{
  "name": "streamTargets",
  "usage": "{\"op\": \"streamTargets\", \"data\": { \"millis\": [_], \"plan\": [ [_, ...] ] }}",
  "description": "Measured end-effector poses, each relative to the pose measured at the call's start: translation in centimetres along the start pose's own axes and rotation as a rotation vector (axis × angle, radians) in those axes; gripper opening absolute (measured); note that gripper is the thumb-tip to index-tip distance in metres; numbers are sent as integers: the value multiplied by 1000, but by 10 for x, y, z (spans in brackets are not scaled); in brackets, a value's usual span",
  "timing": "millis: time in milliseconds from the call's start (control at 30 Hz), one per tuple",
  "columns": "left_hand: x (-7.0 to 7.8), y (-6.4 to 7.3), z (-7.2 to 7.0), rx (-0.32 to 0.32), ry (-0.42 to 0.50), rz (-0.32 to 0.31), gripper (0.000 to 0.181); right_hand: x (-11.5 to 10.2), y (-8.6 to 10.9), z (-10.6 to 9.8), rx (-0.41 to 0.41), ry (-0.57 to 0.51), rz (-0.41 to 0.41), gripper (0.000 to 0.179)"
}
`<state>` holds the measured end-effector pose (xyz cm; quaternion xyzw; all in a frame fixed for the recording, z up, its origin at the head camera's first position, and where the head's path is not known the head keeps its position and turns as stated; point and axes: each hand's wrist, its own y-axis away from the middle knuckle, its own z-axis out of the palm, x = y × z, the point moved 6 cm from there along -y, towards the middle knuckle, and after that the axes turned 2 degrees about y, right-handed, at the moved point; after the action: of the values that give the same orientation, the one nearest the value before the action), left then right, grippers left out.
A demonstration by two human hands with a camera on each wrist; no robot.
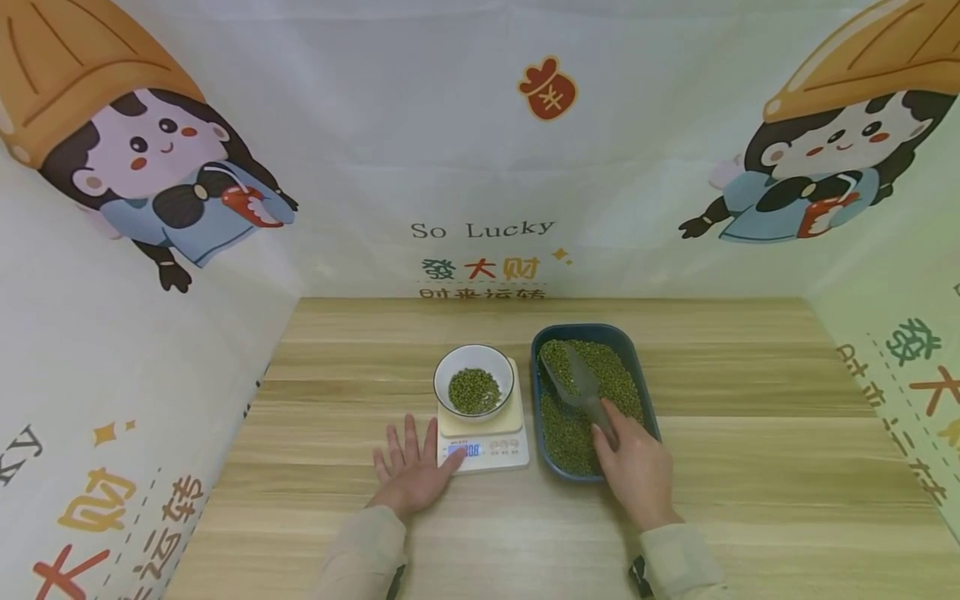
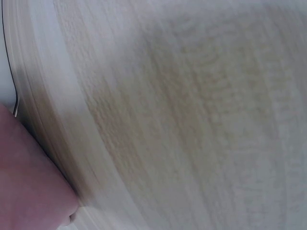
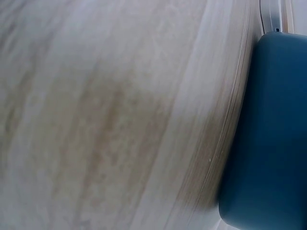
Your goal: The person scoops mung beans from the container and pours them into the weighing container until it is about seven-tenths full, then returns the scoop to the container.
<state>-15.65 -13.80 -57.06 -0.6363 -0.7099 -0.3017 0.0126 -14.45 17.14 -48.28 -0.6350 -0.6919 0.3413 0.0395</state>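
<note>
My right hand [image 1: 637,471] grips the handle of a grey scoop [image 1: 587,387], whose blade lies among green mung beans [image 1: 618,375] in a dark blue tub [image 1: 649,410]. Some beans sit in the scoop. Left of the tub, a white bowl [image 1: 474,356] with a dark rim holds a small heap of mung beans [image 1: 474,390]. That bowl stands on a kitchen scale [image 1: 487,461] with a lit display, its digits blurred. Beside the scale's front left corner, my left hand [image 1: 415,479] rests with fingers spread, thumb over the display's edge. The right wrist view shows the tub's outer wall [image 3: 271,129], not the hand.
Everything stands on a wood-grain table [image 1: 360,342]. A printed white cloth [image 1: 360,142] rises behind the table and along both sides. In the left wrist view, part of the left hand [image 2: 31,177] lies close to the table surface.
</note>
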Motion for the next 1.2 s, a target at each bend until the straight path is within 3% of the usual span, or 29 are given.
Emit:
{"op": "streamTargets", "data": {
  "millis": [667, 1200],
  "plan": [
    [-4, -2, 1, 8, -18, -7, 88, 0, 1, 0, 53, -19, -34, 39],
    [0, 0, 0, -8, -8, 1, 88, 1, 2, -3, 55, -45, -9, 40]
  ]
}}
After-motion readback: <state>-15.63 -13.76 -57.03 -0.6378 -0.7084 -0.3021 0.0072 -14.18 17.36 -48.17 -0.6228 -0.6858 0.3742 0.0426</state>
